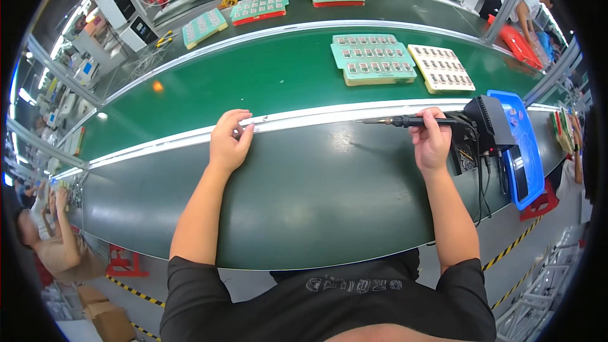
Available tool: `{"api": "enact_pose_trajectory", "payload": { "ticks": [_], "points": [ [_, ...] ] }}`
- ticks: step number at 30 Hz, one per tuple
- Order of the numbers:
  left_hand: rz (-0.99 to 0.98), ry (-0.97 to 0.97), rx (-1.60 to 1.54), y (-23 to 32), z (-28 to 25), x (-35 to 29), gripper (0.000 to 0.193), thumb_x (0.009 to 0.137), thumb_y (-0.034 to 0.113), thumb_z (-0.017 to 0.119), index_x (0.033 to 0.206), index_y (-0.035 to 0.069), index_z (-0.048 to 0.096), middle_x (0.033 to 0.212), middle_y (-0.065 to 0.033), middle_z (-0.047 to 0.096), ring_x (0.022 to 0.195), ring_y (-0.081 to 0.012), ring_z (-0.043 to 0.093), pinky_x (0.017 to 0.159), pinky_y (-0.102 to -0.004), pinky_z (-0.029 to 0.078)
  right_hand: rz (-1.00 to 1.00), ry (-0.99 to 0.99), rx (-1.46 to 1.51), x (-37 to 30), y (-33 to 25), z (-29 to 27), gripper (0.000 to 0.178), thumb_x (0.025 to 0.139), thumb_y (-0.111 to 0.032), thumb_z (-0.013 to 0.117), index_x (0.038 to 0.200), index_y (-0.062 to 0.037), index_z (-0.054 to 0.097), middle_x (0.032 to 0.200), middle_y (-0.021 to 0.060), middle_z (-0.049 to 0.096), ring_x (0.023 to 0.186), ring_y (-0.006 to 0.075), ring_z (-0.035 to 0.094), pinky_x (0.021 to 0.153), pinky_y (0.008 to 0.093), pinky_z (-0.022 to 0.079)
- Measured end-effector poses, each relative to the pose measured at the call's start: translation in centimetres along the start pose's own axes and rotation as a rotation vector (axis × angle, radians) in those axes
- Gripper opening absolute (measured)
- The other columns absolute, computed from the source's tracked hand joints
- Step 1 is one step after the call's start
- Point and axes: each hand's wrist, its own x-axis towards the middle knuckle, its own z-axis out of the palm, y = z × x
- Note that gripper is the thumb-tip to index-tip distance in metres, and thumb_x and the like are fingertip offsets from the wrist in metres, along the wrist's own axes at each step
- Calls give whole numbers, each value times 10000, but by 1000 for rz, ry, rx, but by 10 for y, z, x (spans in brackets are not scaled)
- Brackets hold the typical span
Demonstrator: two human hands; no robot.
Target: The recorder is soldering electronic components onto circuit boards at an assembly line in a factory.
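Observation:
My right hand (431,138) grips the black handle of a soldering iron (400,121), its thin metal tip pointing left above the near edge of the belt. My left hand (230,142) rests by the white metal rail (304,117), fingers loosely curled and the thumb apart from them, with nothing visible held. A tiny dark part (265,118) sits on the rail just right of those fingers. Beyond the rail, on the green belt (209,95), lie a teal tray fixture (373,59) and a cream tray fixture (441,68), both filled with rows of small parts.
Right of my right hand stands a black soldering station (491,123) with cables hanging down. A blue plastic tray (538,177) beside it holds a dark flat device (519,171). More filled fixtures (259,9) line the far bench. Co-workers sit at both sides; another stands across.

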Motion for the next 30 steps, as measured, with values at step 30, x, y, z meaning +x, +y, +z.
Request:
{"api": "enact_pose_trajectory", "payload": {
  "ticks": [30],
  "points": [
    [-479, -48, 412, 69, 69, 100, 799, 855, 525, 508, 1350, -76, 327, 1341, -274, 414, 1276, -404, 372, 1052, -473, 276, -42, -18, 228, 14, -36, 2, 164, 886, -167, 535, 787, -39, 562, 700, 37, 568, 504, 78, 474, 462, 200, 380]
  ]
}}
